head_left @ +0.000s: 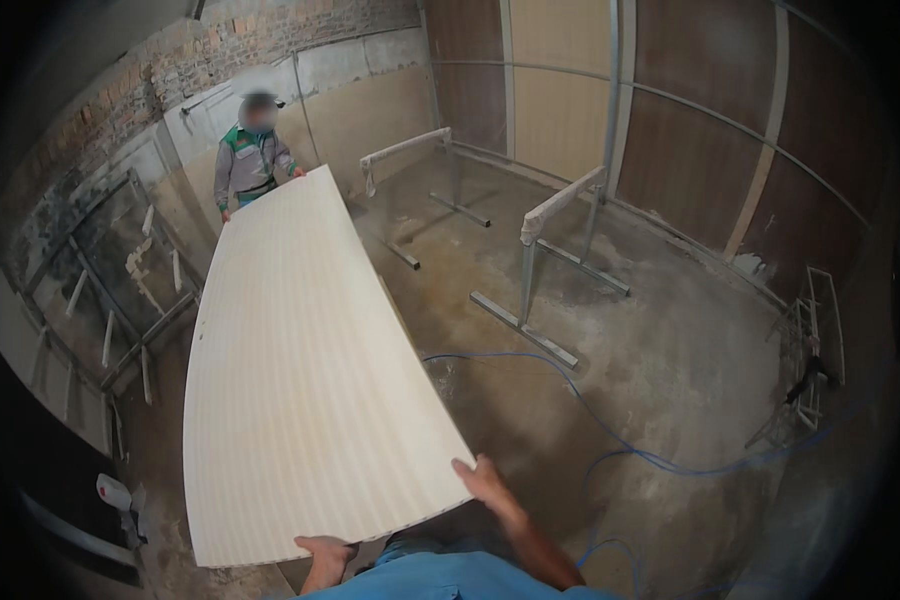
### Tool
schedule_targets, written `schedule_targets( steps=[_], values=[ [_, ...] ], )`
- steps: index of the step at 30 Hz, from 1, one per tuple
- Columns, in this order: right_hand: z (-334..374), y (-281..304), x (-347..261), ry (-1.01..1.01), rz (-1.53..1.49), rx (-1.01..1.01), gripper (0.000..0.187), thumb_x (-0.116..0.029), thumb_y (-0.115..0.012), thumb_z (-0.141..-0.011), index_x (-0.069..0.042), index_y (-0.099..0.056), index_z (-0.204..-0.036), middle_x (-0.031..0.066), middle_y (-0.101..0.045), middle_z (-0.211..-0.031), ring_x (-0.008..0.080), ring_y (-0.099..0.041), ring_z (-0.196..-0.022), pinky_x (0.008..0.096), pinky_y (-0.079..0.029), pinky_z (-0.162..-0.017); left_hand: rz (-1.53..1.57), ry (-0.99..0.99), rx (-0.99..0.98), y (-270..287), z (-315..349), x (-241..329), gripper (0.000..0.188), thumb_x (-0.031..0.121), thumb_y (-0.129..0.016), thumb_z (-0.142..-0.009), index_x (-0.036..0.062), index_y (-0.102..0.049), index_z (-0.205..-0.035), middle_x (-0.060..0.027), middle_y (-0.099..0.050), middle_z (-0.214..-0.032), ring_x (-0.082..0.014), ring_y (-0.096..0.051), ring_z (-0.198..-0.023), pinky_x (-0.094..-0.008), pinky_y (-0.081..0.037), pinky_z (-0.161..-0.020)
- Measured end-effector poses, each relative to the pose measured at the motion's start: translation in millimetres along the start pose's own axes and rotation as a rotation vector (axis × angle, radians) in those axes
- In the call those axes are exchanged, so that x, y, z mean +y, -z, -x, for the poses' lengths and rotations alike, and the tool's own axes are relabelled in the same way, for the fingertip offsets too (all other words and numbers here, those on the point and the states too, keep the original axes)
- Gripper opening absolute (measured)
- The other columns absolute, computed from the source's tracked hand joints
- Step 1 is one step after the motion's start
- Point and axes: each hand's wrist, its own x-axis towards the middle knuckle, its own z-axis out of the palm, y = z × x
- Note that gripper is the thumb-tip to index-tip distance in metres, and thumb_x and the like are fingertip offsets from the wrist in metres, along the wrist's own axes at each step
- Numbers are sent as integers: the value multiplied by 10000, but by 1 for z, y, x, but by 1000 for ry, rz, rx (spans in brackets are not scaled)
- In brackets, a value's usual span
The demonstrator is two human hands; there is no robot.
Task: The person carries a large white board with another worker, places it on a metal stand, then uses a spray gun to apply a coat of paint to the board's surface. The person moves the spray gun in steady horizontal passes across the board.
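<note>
A large cream-coloured door panel (310, 370) stretches away from me, held off the floor. My left hand (326, 552) grips its near edge, thumb on top and fingers hidden beneath. At the near right corner my right hand (482, 480) is closed round the edge. A co-worker (256, 155) in a grey and green jacket holds the far end with both hands. Near the panel's left edge there is a small dark hole (202, 330).
Two metal trestles with wrapped top bars, one nearer (562, 205) and one farther (405, 145), stand right of the panel. A blue hose (610, 450) crosses the concrete floor. Metal racks stand left (110, 290) and right (815, 345); a white jug (113, 490) is at lower left.
</note>
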Motion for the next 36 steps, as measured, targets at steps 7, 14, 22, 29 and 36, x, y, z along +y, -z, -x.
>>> schedule_targets(
  steps=[7, 14, 22, 29, 36],
  values=[
    [-122, 215, -16, 27, 4, -61, 745, -537, -631, -885, 129, -583, -1216, 335, -636, -1192, 436, -610, -1169, 451, -472, -985, 88, 55, 260, -124, -51, -191, 1086, 901, -157, -805, 110, -327, -1529, -111, -341, -1584, -354, -364, -1398, -542, -266, -1170],
    [-288, 406, 60, 96, -97, -66, 751, -514, -689, -859, 154, -580, -1187, 328, -647, -1167, 389, -632, -1136, 421, -478, -954, 209, 99, 206, -222, -130, -426, 996, 850, -210, -839, 127, -355, -1510, -94, -376, -1558, -330, -384, -1376, -543, -264, -1148],
    [-487, 613, 69, 84, -172, -11, 482, -369, -730, -885, 80, -684, -1053, 145, -719, -958, 218, -666, -879, 352, -520, -783, 1813, 907, -234, -303, -232, -626, 894, 791, -272, -878, 147, -386, -1487, -73, -416, -1530, -304, -408, -1351, -543, -261, -1123],
    [-610, 800, 67, 110, -232, -128, 357, -262, -681, -947, 71, -678, -1074, 53, -693, -947, 110, -604, -850, 289, -486, -741, 846, 496, -180, -450, -273, -807, 831, 787, -381, -839, 200, -467, -1421, -50, -486, -1458, -304, -459, -1313, -523, -341, -1101],
    [-776, 935, 103, 174, -149, -128, 494, -363, -651, -912, 112, -662, -1049, 183, -713, -920, 219, -661, -873, 381, -506, -792, 153, -95, 338, -662, -306, -974, 669, 728, -499, -806, 241, -582, -1257, 7, -612, -1277, -251, -612, -1137, -461, -533, -916]
  ],
)
